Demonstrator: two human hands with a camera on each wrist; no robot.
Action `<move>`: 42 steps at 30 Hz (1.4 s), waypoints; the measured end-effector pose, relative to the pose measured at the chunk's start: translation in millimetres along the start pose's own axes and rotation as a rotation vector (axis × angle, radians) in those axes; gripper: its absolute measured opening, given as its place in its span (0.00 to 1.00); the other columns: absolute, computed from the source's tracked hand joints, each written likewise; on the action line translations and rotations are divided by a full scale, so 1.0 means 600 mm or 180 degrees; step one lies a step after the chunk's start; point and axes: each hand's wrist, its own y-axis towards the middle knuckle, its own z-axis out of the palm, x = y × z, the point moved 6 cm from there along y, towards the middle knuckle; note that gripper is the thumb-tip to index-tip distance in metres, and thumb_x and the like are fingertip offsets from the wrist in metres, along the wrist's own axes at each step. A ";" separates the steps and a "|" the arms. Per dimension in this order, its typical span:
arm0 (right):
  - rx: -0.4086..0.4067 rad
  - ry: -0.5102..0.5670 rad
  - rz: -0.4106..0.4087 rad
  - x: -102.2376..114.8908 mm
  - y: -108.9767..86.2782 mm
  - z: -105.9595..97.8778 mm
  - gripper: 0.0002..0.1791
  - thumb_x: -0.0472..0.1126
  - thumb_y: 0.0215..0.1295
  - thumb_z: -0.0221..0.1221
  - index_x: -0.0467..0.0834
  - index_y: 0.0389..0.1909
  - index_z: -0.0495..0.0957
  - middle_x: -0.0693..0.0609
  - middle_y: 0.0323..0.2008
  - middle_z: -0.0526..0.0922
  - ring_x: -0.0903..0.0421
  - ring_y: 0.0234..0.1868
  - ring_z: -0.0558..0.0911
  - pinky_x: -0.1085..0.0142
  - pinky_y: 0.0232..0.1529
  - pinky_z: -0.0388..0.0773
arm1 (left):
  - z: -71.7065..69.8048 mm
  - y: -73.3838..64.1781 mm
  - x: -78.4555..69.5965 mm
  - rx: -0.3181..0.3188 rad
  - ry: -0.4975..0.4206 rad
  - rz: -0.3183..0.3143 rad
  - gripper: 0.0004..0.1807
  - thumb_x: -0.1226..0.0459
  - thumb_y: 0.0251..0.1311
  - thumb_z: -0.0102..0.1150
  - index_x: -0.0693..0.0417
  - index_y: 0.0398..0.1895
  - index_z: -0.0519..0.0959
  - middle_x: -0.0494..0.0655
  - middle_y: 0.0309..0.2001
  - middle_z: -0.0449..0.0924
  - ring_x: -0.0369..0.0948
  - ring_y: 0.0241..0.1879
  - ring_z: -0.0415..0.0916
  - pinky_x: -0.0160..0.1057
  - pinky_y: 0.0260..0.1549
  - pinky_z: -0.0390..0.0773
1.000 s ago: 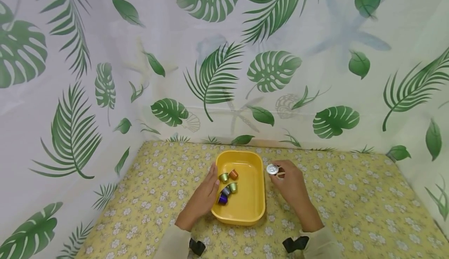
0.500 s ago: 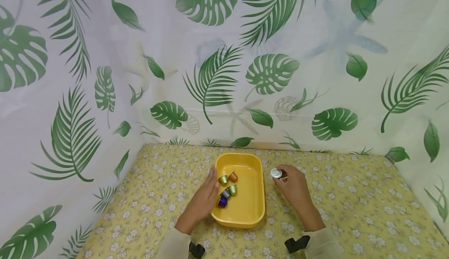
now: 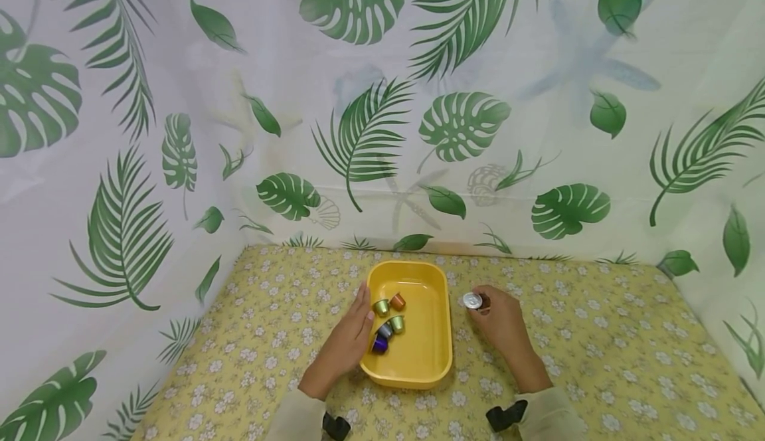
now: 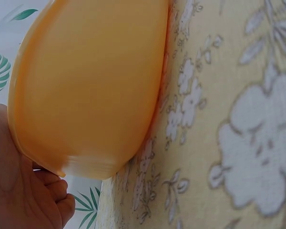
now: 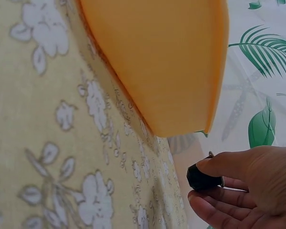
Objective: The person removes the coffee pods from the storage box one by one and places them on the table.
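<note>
Off three o'clock of the yellow tray (image 3: pixel 425 351), a dark, silver-lidded capsule (image 5: pixel 203 178) is pinched in the right hand (image 3: pixel 503 320), lid upward; at nine o'clock, the left hand (image 3: pixel 345 340) rests straight-fingered along the tray, probably steadying it, beside five clustered capsules (image 3: pixel 397 323) inside.

Both arms (image 3: pixel 295 418) come in from the bottom edge, well apart as I watch. The left hand (image 3: pixel 344 340), just left of lower centre, slants up and rightward, its fingers extended. The right hand (image 3: pixel 501 318), right of lower centre, angles up and leftward, thumb and fingertips pinching.
</note>
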 end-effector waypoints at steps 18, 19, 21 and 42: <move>0.0137 -0.0130 0.0038 -0.020 -0.001 0.013 0.14 0.33 0.63 0.68 0.32 0.49 0.81 0.42 0.36 0.86 0.48 0.36 0.84 0.50 0.38 0.84 | -0.001 0.001 0.000 0.0004 0.0005 -0.0006 0.31 0.57 0.84 0.31 0.55 0.82 0.41 0.38 0.81 0.28 0.43 0.80 0.38 0.51 0.76 0.48; 0.0140 -0.0139 0.0037 -0.020 -0.001 0.013 0.14 0.32 0.63 0.68 0.32 0.48 0.81 0.43 0.36 0.85 0.48 0.35 0.83 0.51 0.38 0.83 | -0.001 0.001 0.000 0.0008 0.0008 -0.0004 0.31 0.57 0.84 0.30 0.56 0.82 0.41 0.38 0.81 0.28 0.43 0.80 0.37 0.51 0.76 0.48; 0.0141 -0.0150 0.0036 -0.021 -0.002 0.013 0.14 0.32 0.63 0.68 0.31 0.48 0.81 0.43 0.35 0.85 0.49 0.34 0.83 0.51 0.37 0.83 | 0.000 0.002 0.000 0.0008 0.0011 0.0008 0.31 0.57 0.84 0.30 0.57 0.82 0.41 0.39 0.81 0.28 0.44 0.80 0.37 0.51 0.76 0.48; 0.0306 -0.0238 0.0178 -0.020 -0.007 0.018 0.15 0.32 0.62 0.69 0.32 0.47 0.79 0.43 0.36 0.85 0.49 0.36 0.83 0.52 0.37 0.83 | 0.001 0.002 0.002 0.0023 0.0030 0.0020 0.31 0.57 0.84 0.29 0.57 0.82 0.40 0.40 0.81 0.28 0.43 0.80 0.37 0.50 0.76 0.47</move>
